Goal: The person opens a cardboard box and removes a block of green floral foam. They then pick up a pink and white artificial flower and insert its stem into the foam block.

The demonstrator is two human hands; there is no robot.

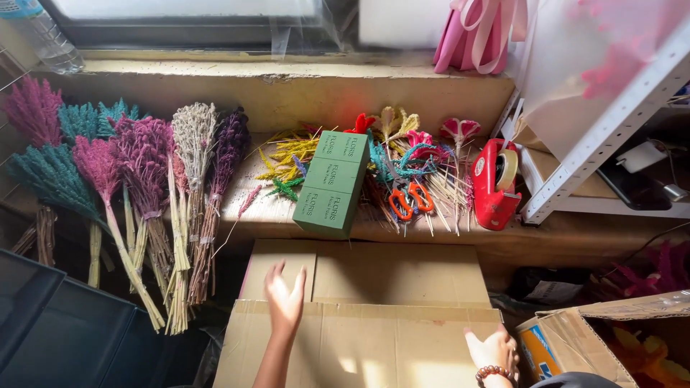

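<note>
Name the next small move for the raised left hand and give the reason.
Probably reach forward to the green foam brick: the left hand hovers open above the cardboard box, holding nothing, fingers aimed at it. The right hand rests on the box's edge.

Florist's or craft workroom. Bundles of dyed dried grasses (136,179) lean against a ledge below a window; green floral foam bricks (333,183), orange scissors (408,197), red tape dispenser (496,183), cardboard boxes (374,316), white metal shelving (611,122).
</note>
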